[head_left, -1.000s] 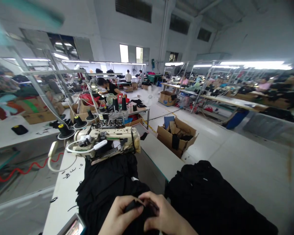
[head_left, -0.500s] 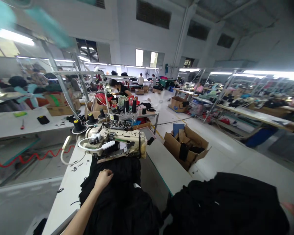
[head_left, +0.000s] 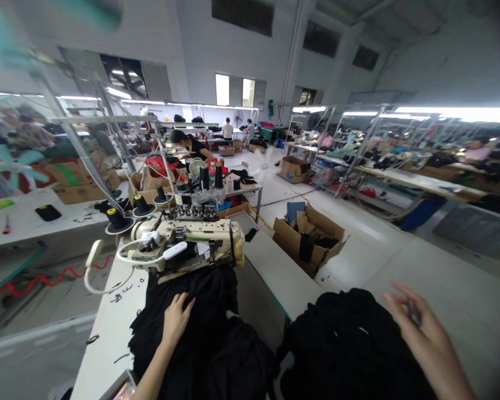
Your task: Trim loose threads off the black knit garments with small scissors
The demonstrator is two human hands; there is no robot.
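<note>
1. The black cloth (head_left: 204,339) lies on the counter (head_left: 102,333) in front of the sewing machine; its long axis runs from the machine back toward the person, far end at the machine's base, near end leaving the bottom edge.
2. The left hand (head_left: 178,316) rests on its upper left part, fingers slightly bent and pointing toward the machine; whether that grip pinches any fabric I cannot tell.
3. The sewing machine (head_left: 200,236) lies crosswise to the cloth, its long axis running left to right.
4. A black heap (head_left: 345,344) sits to the right, near the cloth.
5. The right hand (head_left: 420,322) is raised at the heap's right, its grip loosely curled around a small dark item (head_left: 413,313), blurred.
</note>
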